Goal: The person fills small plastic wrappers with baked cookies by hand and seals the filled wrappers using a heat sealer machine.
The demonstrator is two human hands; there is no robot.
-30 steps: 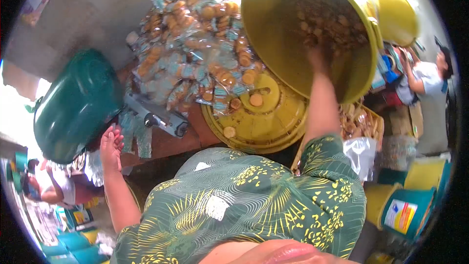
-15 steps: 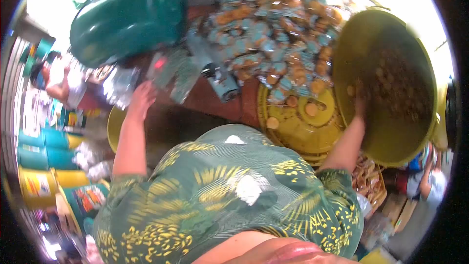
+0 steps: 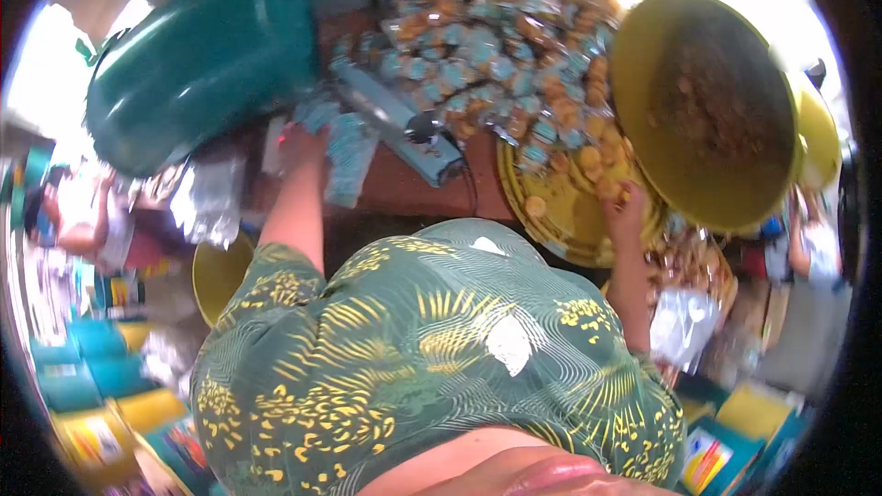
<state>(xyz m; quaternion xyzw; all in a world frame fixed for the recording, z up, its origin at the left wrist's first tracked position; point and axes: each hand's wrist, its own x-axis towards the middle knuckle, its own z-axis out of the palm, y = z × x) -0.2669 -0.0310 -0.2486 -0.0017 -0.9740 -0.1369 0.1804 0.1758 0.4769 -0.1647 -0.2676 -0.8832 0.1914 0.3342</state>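
My right hand [image 3: 624, 206] is closed around several round biscuits [image 3: 608, 186], just above the yellow lid [image 3: 560, 229] and beside the mouth of the tilted yellow tub [image 3: 634, 92], which has loose biscuits inside. My left hand [image 3: 301, 142] is at the blue-printed plastic packets [image 3: 350, 152] on the brown table [image 3: 395, 186]; its fingers are blurred and partly hidden. Between my hands lies a light blue sealer-like device [image 3: 395, 129]. A large heap of packed biscuits [image 3: 496, 46] rises behind it.
A green tub [image 3: 207, 64] lies tilted at the left. Clear bags [image 3: 209, 197] hang at the table's left edge. A crate of packed pieces [image 3: 689, 262] stands at the right. Co-workers [image 3: 87, 220] are at both sides, with more tubs [image 3: 92, 367] around.
My right hand has come out of the yellow tub with biscuits and is over the lid. My left hand has moved forward onto the printed packets. The view has turned.
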